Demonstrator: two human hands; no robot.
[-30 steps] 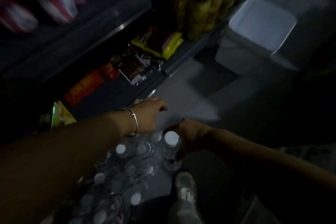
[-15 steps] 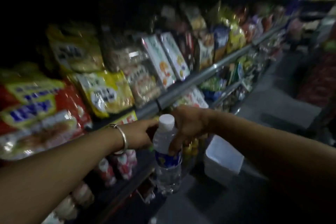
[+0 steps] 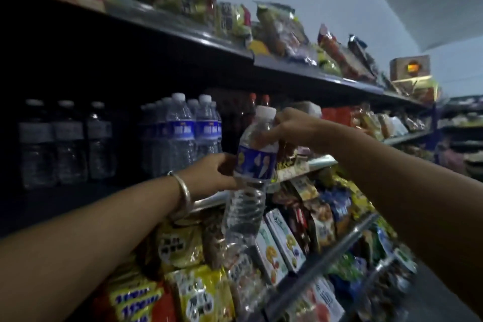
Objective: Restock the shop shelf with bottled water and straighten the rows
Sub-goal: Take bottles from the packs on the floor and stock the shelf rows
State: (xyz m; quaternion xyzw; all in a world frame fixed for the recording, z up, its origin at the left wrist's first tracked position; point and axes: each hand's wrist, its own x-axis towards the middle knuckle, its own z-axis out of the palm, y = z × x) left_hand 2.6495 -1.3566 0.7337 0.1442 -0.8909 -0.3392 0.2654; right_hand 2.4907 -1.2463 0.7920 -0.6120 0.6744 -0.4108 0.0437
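Observation:
A clear water bottle (image 3: 248,188) with a white cap and blue label hangs tilted in front of the middle shelf (image 3: 209,200). My right hand (image 3: 287,128) grips its shoulder just under the cap. My left hand (image 3: 211,174), a metal bangle on the wrist, holds the bottle at the label from the left. On the shelf behind stand rows of blue-labelled water bottles (image 3: 183,133) and, further left in the dark, three grey-labelled bottles (image 3: 65,141).
Dark drink bottles with red caps (image 3: 251,112) stand right of the water rows. Snack packets (image 3: 235,21) fill the top shelf. Noodle packs and cartons (image 3: 277,243) crowd the lower shelves. The aisle floor runs along the lower right.
The view has swung up from the floor pack to the upper shelves. The bottle, taken from the pack, has been raised to the water shelf's height, both hands still on it.

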